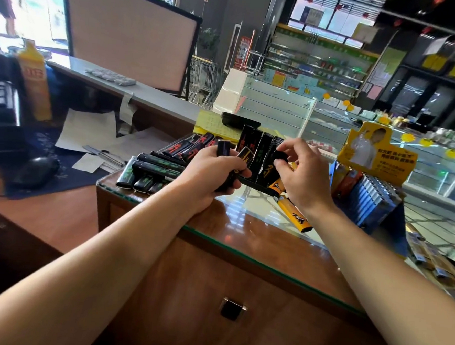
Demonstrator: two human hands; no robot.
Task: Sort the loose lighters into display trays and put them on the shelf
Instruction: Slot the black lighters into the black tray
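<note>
- Glass counter (244, 224): bare stretch along near edge.
- Display tray (257, 186): mid-counter, black lighters (262, 153) upright inside.
- Loose lighters (155, 165): piled left of the tray.
- Left hand (207, 176): gripping several black lighters.
- Right hand (303, 174): fingertips pinching one tray lighter's top.
- Orange lighter (295, 216): flat near front edge.

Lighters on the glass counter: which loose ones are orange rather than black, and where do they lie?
The two orange lighters, lying flat below the right hand. The other loose ones, the black lighters beside the left hand, carry green or red print.

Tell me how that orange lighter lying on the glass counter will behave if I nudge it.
The orange lighter probably slides easily, since the glass counter looks smooth and glossy. It lies flat, so it seems unlikely to tip. Likely light.
</note>
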